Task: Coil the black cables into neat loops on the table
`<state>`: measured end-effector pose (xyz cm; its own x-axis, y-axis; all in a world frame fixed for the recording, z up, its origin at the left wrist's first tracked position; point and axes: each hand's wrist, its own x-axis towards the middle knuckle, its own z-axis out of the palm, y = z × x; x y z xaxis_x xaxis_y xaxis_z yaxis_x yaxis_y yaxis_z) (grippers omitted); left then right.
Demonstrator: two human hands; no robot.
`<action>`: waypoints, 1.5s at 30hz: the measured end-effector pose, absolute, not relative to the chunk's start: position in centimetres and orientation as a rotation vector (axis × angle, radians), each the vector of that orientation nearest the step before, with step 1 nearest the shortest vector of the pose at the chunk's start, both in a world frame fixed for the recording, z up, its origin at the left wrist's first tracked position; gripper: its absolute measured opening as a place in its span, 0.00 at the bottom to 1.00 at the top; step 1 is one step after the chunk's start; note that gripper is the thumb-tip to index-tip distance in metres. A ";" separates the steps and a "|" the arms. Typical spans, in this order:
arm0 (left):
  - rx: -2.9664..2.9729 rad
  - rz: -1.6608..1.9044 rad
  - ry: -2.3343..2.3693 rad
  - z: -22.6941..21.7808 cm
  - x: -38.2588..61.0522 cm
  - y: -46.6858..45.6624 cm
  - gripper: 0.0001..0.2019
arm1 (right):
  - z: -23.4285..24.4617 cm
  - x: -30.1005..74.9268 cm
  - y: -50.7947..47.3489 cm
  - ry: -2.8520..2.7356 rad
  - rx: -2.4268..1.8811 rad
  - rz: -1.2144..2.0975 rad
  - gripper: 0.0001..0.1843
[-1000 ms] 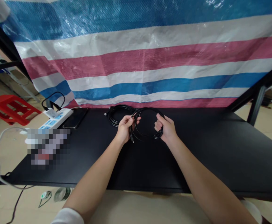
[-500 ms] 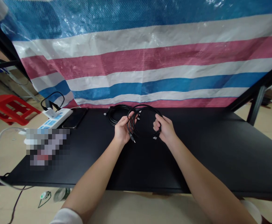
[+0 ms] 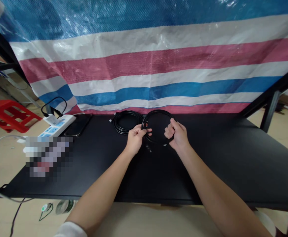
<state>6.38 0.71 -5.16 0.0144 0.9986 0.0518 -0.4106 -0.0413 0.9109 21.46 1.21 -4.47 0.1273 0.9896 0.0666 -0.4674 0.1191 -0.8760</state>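
A black cable (image 3: 157, 111) is wound into a round coil between my two hands, just above the black table (image 3: 97, 164). My left hand (image 3: 137, 138) pinches the coil's left side between thumb and fingers. On the opposite side my right hand (image 3: 178, 133) is closed round the loops in a fist. One plug (image 3: 149, 148) hangs below the coil near my left fingers, and a light connector end shows under my right hand. Behind my left hand a second coiled black cable (image 3: 119, 129) lies on the table, its silver plug pointing left.
At the left stand a white power strip (image 3: 62, 123) with a plugged-in charger and a dark phone (image 3: 78, 125) beside it. A blurred-out patch covers something nearer. A striped tarp (image 3: 158, 65) hangs along the back edge. A red stool (image 3: 10, 115) is on the floor at left.
My left hand has shifted slightly right and its loops have been gathered into a tighter ring. The dangling plug moved right. My right hand has turned a little and stays gripping.
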 end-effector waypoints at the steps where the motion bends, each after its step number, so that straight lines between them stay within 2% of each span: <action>1: 0.900 1.389 0.826 -5.0 6.3 0.6 0.18 | -4.4 21.5 1.2 -0.808 -0.814 1.265 0.31; 8: 0.683 1.296 0.770 -4.0 6.4 0.3 0.19 | -4.4 20.9 0.7 -0.881 -0.798 1.270 0.31; 13: 0.742 1.286 0.856 -4.3 6.3 0.5 0.14 | -4.8 20.4 0.6 -1.037 -1.106 0.962 0.21; 16: 0.942 1.398 1.090 -4.5 6.3 0.7 0.16 | -4.7 20.6 0.6 -1.158 -1.328 0.799 0.14; 19: 1.251 1.294 1.373 -4.5 6.0 0.8 0.15 | -4.3 20.8 0.5 -1.280 -1.476 0.801 0.09; 24: 1.684 1.078 1.675 -4.4 5.3 0.8 0.19 | -4.2 20.6 0.6 -1.296 -1.642 1.016 0.08; 28: 1.856 0.974 1.753 -3.7 4.8 0.6 0.26 | -4.1 20.8 0.6 -1.362 -1.660 0.962 0.09; 30: 1.878 0.894 1.799 -3.2 4.6 0.5 0.22 | -4.0 20.9 0.5 -1.452 -1.643 0.896 0.09; 33: 1.931 0.738 1.901 -2.7 4.4 0.5 0.09 | -3.8 21.1 0.4 -1.569 -1.593 0.860 0.10; 34: 1.965 0.698 1.933 -2.6 4.4 0.5 0.08 | -3.8 21.1 0.3 -1.595 -1.583 0.862 0.11; 36: 2.031 0.673 1.961 -2.7 4.3 0.5 0.13 | -3.9 21.2 0.4 -1.632 -1.571 0.875 0.12; 39: 2.079 0.713 1.873 -3.1 4.2 0.5 0.29 | -4.2 21.5 0.4 -1.665 -1.547 0.906 0.12; 41: 2.104 0.704 1.813 -3.2 4.2 0.5 0.36 | -4.2 21.7 0.5 -1.677 -1.536 0.928 0.11; 43: 2.149 0.638 1.804 -3.1 4.3 0.5 0.30 | -4.1 21.8 0.5 -1.677 -1.538 0.943 0.10; 45: 2.205 0.557 1.818 -2.9 4.4 0.5 0.20 | -4.0 21.9 0.4 -1.680 -1.551 0.944 0.11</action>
